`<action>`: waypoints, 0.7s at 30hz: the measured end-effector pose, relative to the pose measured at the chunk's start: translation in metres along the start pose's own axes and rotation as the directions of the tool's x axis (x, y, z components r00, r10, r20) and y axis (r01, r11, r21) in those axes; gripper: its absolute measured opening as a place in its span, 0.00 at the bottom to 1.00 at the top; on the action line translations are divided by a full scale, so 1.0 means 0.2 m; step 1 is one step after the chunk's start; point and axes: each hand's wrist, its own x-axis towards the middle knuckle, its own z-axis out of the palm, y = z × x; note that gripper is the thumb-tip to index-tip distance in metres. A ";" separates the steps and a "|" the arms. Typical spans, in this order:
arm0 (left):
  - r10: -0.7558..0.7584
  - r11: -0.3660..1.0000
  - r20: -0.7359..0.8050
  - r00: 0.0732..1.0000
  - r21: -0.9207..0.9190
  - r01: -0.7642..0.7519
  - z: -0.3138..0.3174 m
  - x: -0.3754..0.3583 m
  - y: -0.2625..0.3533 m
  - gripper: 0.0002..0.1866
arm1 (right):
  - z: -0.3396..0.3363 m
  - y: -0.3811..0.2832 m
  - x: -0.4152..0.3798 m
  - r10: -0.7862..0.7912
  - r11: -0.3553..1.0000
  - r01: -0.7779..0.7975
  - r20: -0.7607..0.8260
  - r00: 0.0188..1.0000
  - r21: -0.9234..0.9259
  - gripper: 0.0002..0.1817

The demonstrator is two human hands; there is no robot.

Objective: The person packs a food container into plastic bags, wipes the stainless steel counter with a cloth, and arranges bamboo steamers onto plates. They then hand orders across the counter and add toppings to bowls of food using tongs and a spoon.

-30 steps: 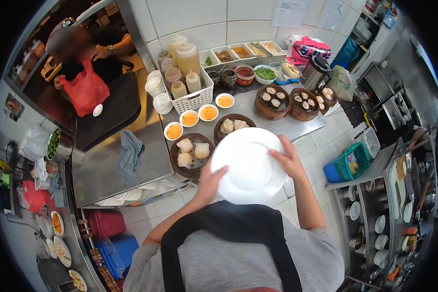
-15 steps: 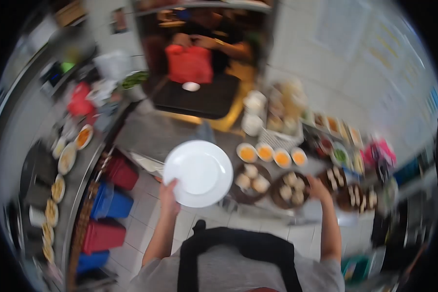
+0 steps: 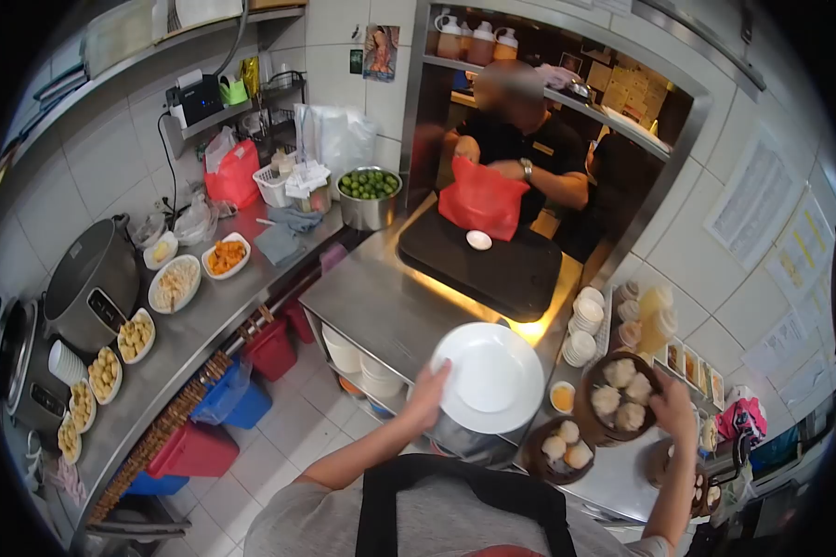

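My left hand (image 3: 428, 394) grips the left edge of a white plate (image 3: 492, 377), which is empty and held over the front of the steel counter (image 3: 362, 290). My right hand (image 3: 675, 407) holds the right rim of a round brown basket (image 3: 589, 405) with several pale dumplings (image 3: 627, 394) in it. The basket is raised and slightly overlaps the things beside it. A second basket (image 3: 535, 454) with pale buns sits below and left of it. Next to them stands a small cup (image 3: 562, 397) with yellow-orange filling.
Across the pass, a person (image 3: 567, 181) handles a red bag (image 3: 481, 200) behind a black tray (image 3: 478, 265). Stacked white cups (image 3: 582, 334) stand near the wall. A pot of green fruit (image 3: 370, 213) and several filled bowls (image 3: 174, 284) line the left side.
The view has turned to the right. My right hand has lifted the dumpling basket from the counter and brought it nearer the cups. My left hand still holds the plate.
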 end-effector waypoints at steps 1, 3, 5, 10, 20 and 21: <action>-0.040 0.999 0.052 0.998 -0.008 0.041 0.02 0.02 0.04 0.26 | 0.07 -0.12 0.10 -0.185 0.976 0.190 -0.054 0.981 0.104 0.27; -0.077 0.997 0.109 0.991 -0.010 0.078 0.01 0.08 0.13 0.27 | 0.24 -0.40 0.31 -0.206 0.968 0.196 0.056 0.977 0.156 0.27; -0.036 0.996 0.158 0.987 -0.070 0.048 -0.05 0.13 0.21 0.26 | 0.46 -0.66 0.49 -0.321 0.932 0.294 0.110 0.940 0.213 0.27; 0.110 0.993 0.006 0.994 0.032 -0.110 -0.46 0.28 0.40 0.24 | 0.96 -1.08 0.76 -0.387 0.855 0.250 0.238 0.891 0.453 0.27; 0.216 0.975 -0.179 0.960 0.093 -0.202 -1.00 0.79 0.51 0.22 | 1.18 -0.98 0.56 -0.122 0.993 0.120 0.233 0.965 0.020 0.35; 0.211 0.976 -0.178 0.961 0.096 -0.196 -0.99 0.81 0.52 0.22 | 1.17 -1.01 0.49 -0.018 0.999 0.028 0.283 0.959 -0.032 0.36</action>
